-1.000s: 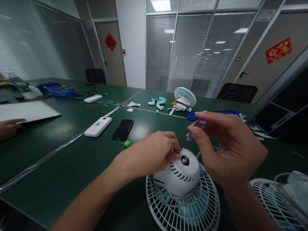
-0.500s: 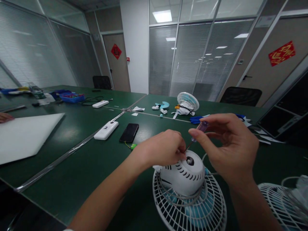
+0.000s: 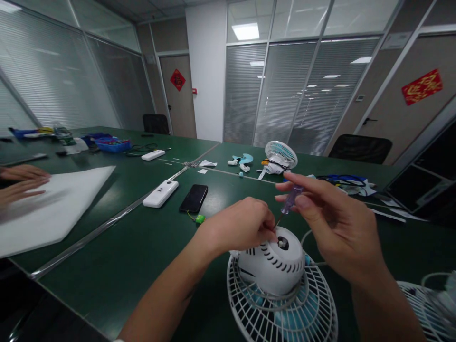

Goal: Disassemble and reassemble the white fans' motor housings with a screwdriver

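A white electric fan [image 3: 272, 270] lies face down on the green table, its rounded motor housing on top and pale blue blades showing through the grille. A dark round opening holding a light stub is in the top of the housing. My right hand [image 3: 342, 223] has a screwdriver [image 3: 292, 198] with a clear purple handle between thumb and fingers, its shaft slanting down to the housing. My left hand [image 3: 251, 221] rests on the housing beside the opening, fingertips pinched around the screwdriver's lower end; what they hold there is hidden.
Left of the fan lie a black phone [image 3: 194, 198] and a white power bank [image 3: 160, 194]. Another fan [image 3: 280, 158] and blue blades [image 3: 244, 158] stand farther back. Part of a fan grille [image 3: 420, 304] shows at right. Another person's hands [image 3: 24, 183] touch a white board [image 3: 71, 204].
My right hand's fingers have shifted on the screwdriver handle, the index finger now straighter. The left hand keeps its place. The other person's hands have come farther into view over the board.
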Tool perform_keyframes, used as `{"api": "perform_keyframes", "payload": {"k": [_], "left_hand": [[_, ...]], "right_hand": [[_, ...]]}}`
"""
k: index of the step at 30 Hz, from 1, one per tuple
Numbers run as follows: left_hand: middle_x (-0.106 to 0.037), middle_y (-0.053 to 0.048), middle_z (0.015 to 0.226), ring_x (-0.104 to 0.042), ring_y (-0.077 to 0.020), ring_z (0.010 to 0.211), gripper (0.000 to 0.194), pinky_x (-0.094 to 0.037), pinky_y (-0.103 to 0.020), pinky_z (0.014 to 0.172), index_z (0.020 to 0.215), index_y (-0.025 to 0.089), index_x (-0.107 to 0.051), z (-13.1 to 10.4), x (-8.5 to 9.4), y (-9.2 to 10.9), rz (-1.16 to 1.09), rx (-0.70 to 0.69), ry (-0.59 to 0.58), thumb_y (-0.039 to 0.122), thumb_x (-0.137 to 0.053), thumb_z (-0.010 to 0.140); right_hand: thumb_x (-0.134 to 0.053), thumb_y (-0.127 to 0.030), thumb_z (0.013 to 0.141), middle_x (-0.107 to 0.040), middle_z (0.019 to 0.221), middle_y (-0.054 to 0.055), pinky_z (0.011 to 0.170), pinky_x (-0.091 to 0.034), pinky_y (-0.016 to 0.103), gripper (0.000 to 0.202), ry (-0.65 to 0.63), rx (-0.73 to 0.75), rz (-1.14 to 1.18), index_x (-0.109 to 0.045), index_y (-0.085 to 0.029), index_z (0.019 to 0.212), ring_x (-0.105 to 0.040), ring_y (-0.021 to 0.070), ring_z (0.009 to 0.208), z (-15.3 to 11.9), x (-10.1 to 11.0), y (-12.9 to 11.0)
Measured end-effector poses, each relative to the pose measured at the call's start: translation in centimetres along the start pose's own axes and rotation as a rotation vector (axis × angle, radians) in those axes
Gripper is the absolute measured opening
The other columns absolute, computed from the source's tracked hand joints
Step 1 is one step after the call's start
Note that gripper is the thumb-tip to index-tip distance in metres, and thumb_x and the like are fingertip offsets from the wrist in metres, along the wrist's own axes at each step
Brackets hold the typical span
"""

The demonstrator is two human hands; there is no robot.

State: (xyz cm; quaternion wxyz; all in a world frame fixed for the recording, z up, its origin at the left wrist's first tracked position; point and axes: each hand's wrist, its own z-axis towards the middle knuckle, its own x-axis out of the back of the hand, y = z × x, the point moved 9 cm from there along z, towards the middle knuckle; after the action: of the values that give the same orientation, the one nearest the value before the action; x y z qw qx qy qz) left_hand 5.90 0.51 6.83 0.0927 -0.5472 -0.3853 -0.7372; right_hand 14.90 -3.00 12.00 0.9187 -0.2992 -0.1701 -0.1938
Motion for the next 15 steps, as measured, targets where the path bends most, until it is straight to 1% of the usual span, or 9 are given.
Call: {"api": "perform_keyframes", "payload": {"k": [2,4,6,8,10,12,14,15], "left_hand": [[-0.071,-0.007,0.082,-0.064,-0.0157,0.072,0.007,-0.046,-0.023,0.064,0.087,0.01,-0.075,0.1,0.0,0.0,-0.004,-0.015,-0.01,0.014,-0.07,0.084],[-0.071,-0.007,0.081,-0.064,-0.0157,0.072,0.006,-0.047,-0.023,0.065,0.086,0.011,-0.075,0.2,0.0,0.0,0.001,-0.034,-0.006,0.014,-0.071,0.083],[-0.071,-0.007,0.081,-0.064,-0.0155,0.072,0.006,-0.047,-0.023,0.065,0.086,0.011,-0.075,0.4,0.0,0.0,0.001,-0.045,0.003,0.014,-0.071,0.083],[-0.072,-0.006,0.08,-0.064,-0.0153,0.071,0.006,-0.047,-0.023,0.065,0.086,0.011,-0.075,0.5,0.0,-0.1,-0.009,-0.045,0.006,0.014,-0.07,0.084],[-0.072,-0.007,0.08,-0.064,-0.0153,0.07,0.006,-0.047,-0.023,0.064,0.086,0.01,-0.075,0.6,-0.1,-0.1,-0.028,-0.039,0.006,0.014,-0.07,0.084],[-0.073,-0.007,0.082,-0.065,-0.016,0.072,0.007,-0.047,-0.024,0.065,0.087,0.01,-0.074,0.7,-0.2,0.0,-0.041,-0.045,0.013,0.014,-0.07,0.084],[-0.073,-0.008,0.085,-0.066,-0.0167,0.074,0.008,-0.048,-0.025,0.067,0.089,0.011,-0.075,0.7,-0.2,0.1,-0.037,-0.042,0.018,0.015,-0.069,0.085],[-0.074,-0.008,0.086,-0.066,-0.0168,0.074,0.008,-0.048,-0.025,0.067,0.09,0.011,-0.075,0.7,-0.2,0.1,-0.028,-0.035,0.02,0.015,-0.069,0.085]], "right_hand": [[-0.058,-0.021,0.094,-0.072,0.1,-0.002,0.074,-0.059,0.018,0.029,-0.005,-0.008,-0.007,-0.063,-0.031,0.121,-0.07,0.0094,0.084,0.1,0.1,0.2],[-0.064,-0.022,0.09,-0.069,0.086,-0.003,0.066,-0.058,0.017,0.024,0.053,-0.007,-0.059,-0.065,-0.028,0.113,-0.069,0.0084,0.071,0.2,0.5,0.3],[-0.067,-0.024,0.088,-0.066,0.079,-0.004,0.058,-0.057,0.017,0.02,0.107,0.003,-0.109,-0.066,-0.026,0.108,-0.066,0.0079,0.061,0.3,0.7,0.5],[-0.065,-0.023,0.09,-0.066,0.08,-0.003,0.056,-0.056,0.02,0.02,0.145,0.029,-0.153,-0.065,-0.026,0.109,-0.066,0.0094,0.061,0.3,0.6,0.5],[-0.064,-0.022,0.09,-0.069,0.089,-0.001,0.062,-0.057,0.027,0.024,0.204,0.093,-0.213,-0.064,-0.029,0.113,-0.067,0.0132,0.069,-0.1,0.6,-0.1],[-0.066,-0.019,0.088,-0.07,0.096,0.001,0.067,-0.056,0.034,0.03,0.262,0.166,-0.266,-0.064,-0.032,0.115,-0.066,0.0169,0.073,-0.6,0.6,-0.9],[-0.068,-0.018,0.086,-0.07,0.096,0.001,0.067,-0.053,0.037,0.032,0.345,0.188,-0.258,-0.065,-0.034,0.113,-0.065,0.0185,0.073,-1.1,1.2,-1.5],[-0.069,-0.019,0.085,-0.068,0.095,0.001,0.065,-0.052,0.036,0.03,0.413,0.171,-0.22,-0.067,-0.035,0.11,-0.063,0.0184,0.072,-1.3,1.9,-1.4]]}}
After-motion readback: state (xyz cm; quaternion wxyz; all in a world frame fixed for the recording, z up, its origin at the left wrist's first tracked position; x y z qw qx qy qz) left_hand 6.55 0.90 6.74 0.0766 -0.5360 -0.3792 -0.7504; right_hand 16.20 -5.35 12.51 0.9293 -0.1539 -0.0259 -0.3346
